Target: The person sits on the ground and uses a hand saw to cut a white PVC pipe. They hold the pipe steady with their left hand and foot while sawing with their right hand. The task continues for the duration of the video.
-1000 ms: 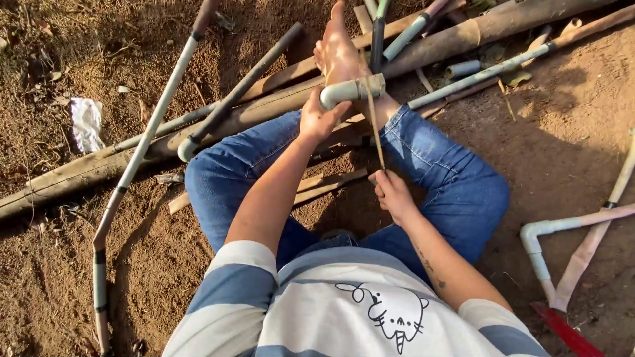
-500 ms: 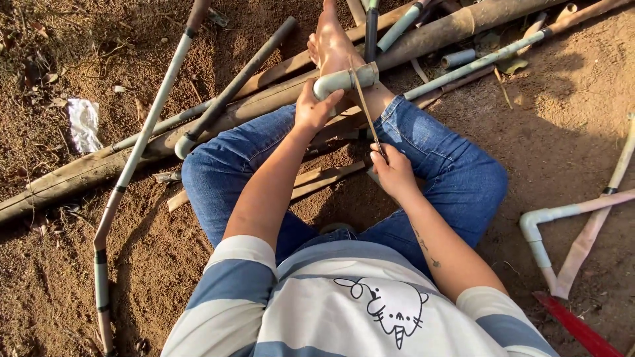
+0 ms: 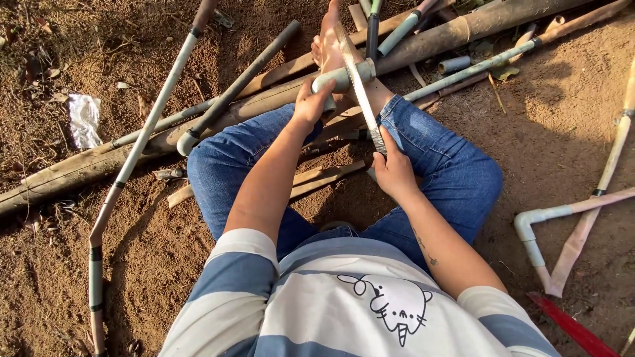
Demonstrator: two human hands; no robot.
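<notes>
I sit on bare dirt with my legs in blue jeans bent in front of me. My left hand (image 3: 309, 104) grips a short grey pipe piece (image 3: 338, 77) that lies across my bare foot (image 3: 329, 47). My right hand (image 3: 391, 170) holds the near end of a thin saw blade (image 3: 357, 82). The blade runs up and away from me and crosses the pipe piece just right of my left hand.
Long grey and brown pipes (image 3: 152, 119) and a thick bamboo pole (image 3: 463, 30) lie across the dirt beyond my legs. A bent pipe with an elbow joint (image 3: 529, 221) lies at the right, a red strip (image 3: 569, 327) near it. Crumpled white paper (image 3: 84, 119) lies at the left.
The saw blade has slid forward across the pipe piece, and my right hand has moved with it. My left hand keeps its hold on the pipe. The view has tilted slightly.
</notes>
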